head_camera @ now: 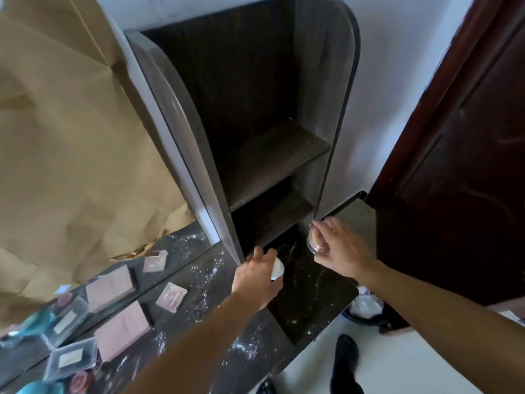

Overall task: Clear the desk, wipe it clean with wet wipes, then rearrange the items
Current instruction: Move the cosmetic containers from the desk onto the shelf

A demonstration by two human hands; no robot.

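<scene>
My left hand (255, 275) grips a small round white container (277, 268) just above the dark, speckled desk top (309, 291), in front of the lowest shelf opening. My right hand (338, 245) holds a clear round jar (316, 240) with a pale content, tilted on its side, near the right wall of the dark wooden shelf unit (272, 155). Both shelves of the unit look bare. The desk surface shows white specks and streaks.
On the left of the desk lie a pink palette (122, 331), a small iridescent box (171, 297), a clear plastic box (71, 361) and a red round compact (81, 382), doubled in a mirror covered by brown paper (65, 137). A dark door (454, 137) stands right; a bin (363, 308) below.
</scene>
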